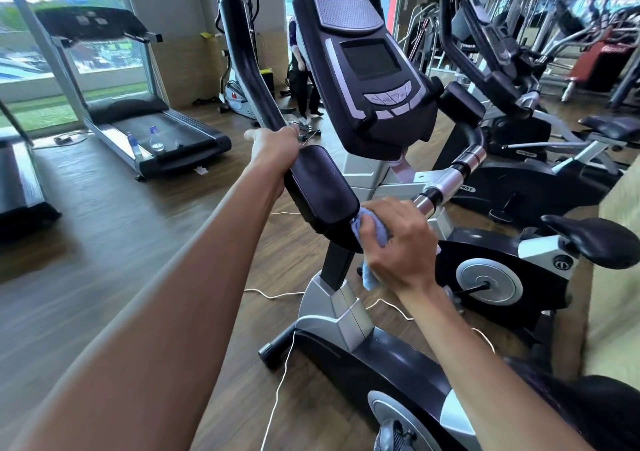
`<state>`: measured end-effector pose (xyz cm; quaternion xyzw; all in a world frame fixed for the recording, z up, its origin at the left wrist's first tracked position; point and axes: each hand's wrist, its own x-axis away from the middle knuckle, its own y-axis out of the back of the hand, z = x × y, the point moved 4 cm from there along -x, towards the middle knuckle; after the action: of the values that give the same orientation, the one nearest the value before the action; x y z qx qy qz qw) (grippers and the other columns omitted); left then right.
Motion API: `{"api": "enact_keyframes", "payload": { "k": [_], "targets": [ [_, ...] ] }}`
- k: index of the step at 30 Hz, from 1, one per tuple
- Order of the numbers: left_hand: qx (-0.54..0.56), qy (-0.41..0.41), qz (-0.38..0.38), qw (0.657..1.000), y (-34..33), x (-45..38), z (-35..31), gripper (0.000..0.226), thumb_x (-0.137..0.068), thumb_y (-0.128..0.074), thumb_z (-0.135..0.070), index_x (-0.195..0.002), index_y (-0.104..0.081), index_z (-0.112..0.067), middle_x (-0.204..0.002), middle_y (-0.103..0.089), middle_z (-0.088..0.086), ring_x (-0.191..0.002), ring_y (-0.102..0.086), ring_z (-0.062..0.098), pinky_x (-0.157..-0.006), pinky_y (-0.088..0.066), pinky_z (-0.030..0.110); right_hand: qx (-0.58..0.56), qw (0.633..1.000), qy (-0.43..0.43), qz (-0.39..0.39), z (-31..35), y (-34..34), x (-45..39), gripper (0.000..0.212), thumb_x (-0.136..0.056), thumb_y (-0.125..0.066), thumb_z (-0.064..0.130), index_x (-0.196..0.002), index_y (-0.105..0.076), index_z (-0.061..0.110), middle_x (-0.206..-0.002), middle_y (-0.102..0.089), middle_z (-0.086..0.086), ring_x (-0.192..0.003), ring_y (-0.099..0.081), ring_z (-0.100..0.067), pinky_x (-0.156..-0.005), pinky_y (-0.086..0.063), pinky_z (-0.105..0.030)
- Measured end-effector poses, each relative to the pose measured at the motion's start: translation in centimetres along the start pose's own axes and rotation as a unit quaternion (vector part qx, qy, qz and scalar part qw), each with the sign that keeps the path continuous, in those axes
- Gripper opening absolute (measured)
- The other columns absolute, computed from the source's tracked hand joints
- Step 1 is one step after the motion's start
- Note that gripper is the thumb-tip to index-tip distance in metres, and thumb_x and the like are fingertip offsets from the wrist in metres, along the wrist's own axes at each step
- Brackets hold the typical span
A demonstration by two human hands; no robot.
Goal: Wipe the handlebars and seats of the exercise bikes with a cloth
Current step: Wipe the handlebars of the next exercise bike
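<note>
Handlebars run left to right across the console (372, 69): the left bar (242, 55) climbs up and away to the console's left, where the left hand (273, 149) curls around it just above the black elbow pad (320, 187). Below the console, the right hand (398, 242) grips a bunched blue cloth (372, 230) against the pad's near end, beside the chrome grip (446, 182). That grip slants up and right from the cloth hand, so I judge the right hand nearer for wiping it.
</note>
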<state>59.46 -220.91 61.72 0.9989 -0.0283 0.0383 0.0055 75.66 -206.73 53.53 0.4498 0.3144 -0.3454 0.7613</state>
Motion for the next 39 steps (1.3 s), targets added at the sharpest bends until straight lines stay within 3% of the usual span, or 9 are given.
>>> {"api": "enact_keyframes", "payload": {
  "k": [4,8,11,17,23,29,32,35,39],
  "targets": [
    [-0.008,0.002,0.005,1.0,0.0,0.1,-0.1,0.043,-0.103,-0.06,-0.027,-0.129,-0.03,-0.009,-0.087,-0.054,0.002,-0.077,-0.06,0.017,-0.062,-0.051,0.03,-0.03,0.997,0.065,0.031,-1.5,0.7,-1.3,0.025,-0.094,-0.051,0.026,-0.09,-0.071,0.012,-0.086,-0.069,-0.002,-0.076,-0.06,-0.028,-0.072,-0.051,-0.043],
    [-0.011,0.004,0.009,1.0,0.0,0.2,-0.3,0.042,-0.103,-0.059,-0.027,-0.128,-0.03,-0.009,-0.089,-0.053,0.003,-0.077,-0.059,0.017,-0.073,-0.055,0.035,-0.08,0.993,-0.082,-0.005,-4.7,1.8,-3.6,0.024,-0.091,-0.048,0.032,-0.071,-0.06,0.03,-0.064,-0.059,0.017,-0.063,-0.052,-0.007,-0.064,-0.041,-0.03],
    [-0.018,0.001,0.002,1.0,0.0,0.4,-0.2,0.043,-0.103,-0.058,-0.027,-0.128,-0.029,-0.009,-0.091,-0.053,0.003,-0.081,-0.06,0.019,-0.082,-0.056,0.04,-0.048,0.985,-0.166,0.002,-5.8,2.5,-4.6,0.027,-0.088,-0.048,0.036,-0.066,-0.062,0.03,-0.059,-0.058,0.013,-0.062,-0.054,-0.01,-0.061,-0.035,-0.028],
    [-0.002,0.01,-0.001,1.0,0.0,0.3,-0.2,0.041,-0.102,-0.06,-0.028,-0.125,-0.029,-0.01,-0.09,-0.053,0.002,-0.076,-0.057,0.015,-0.068,-0.051,0.033,-0.039,0.996,-0.01,0.085,0.8,0.8,-0.7,0.026,-0.088,-0.053,0.036,-0.086,-0.073,0.02,-0.083,-0.072,0.001,-0.08,-0.064,-0.026,-0.075,-0.052,-0.039],
    [0.002,0.004,-0.004,1.0,-0.1,0.2,-0.1,0.042,-0.103,-0.06,-0.026,-0.129,-0.032,-0.009,-0.088,-0.053,0.002,-0.073,-0.057,0.014,-0.06,-0.048,0.031,-0.001,0.978,-0.156,0.137,-4.2,1.1,-6.0,0.033,-0.081,-0.042,0.046,-0.062,-0.058,0.024,-0.067,-0.064,-0.002,-0.077,-0.061,-0.032,-0.07,-0.05,-0.042],
    [-0.002,0.004,-0.002,1.0,-0.1,-0.4,0.2,0.062,-0.102,-0.06,-0.03,-0.146,-0.025,-0.004,-0.089,-0.056,0.0,-0.077,-0.059,0.015,-0.066,-0.051,0.03,-0.002,0.99,-0.037,0.137,0.1,0.8,-1.7,0.033,-0.087,-0.043,0.042,-0.074,-0.064,0.02,-0.07,-0.065,0.002,-0.073,-0.057,-0.025,-0.065,-0.044,-0.038],
    [-0.001,-0.004,-0.006,1.0,-0.2,-0.4,0.1,0.055,-0.103,-0.06,-0.028,-0.142,-0.028,-0.005,-0.085,-0.054,0.001,-0.072,-0.056,0.012,-0.057,-0.046,0.029,-0.006,0.98,-0.057,0.19,-3.0,0.8,-4.9,0.035,-0.085,-0.038,0.047,-0.066,-0.058,0.025,-0.062,-0.059,0.002,-0.069,-0.056,-0.026,-0.064,-0.047,-0.04],
    [0.006,0.002,-0.006,1.0,0.0,-1.0,0.5,0.045,-0.102,-0.061,-0.029,-0.131,-0.034,-0.007,-0.085,-0.057,0.001,-0.072,-0.058,0.013,-0.058,-0.047,0.029,0.039,0.98,-0.084,0.174,-2.7,-0.1,-5.6,0.037,-0.085,-0.036,0.042,-0.058,-0.044,0.017,-0.056,-0.05,-0.002,-0.066,-0.053,-0.031,-0.06,-0.04,-0.04],
    [0.007,0.004,0.002,1.0,-0.1,-0.9,0.5,0.041,-0.102,-0.062,-0.03,-0.124,-0.035,-0.009,-0.085,-0.059,0.001,-0.076,-0.061,0.015,-0.057,-0.046,0.027,-0.061,0.994,-0.012,0.094,-0.3,0.8,-0.9,0.028,-0.091,-0.044,0.031,-0.077,-0.066,0.021,-0.072,-0.063,0.008,-0.073,-0.058,-0.019,-0.065,-0.042,-0.034]
  ]
}}
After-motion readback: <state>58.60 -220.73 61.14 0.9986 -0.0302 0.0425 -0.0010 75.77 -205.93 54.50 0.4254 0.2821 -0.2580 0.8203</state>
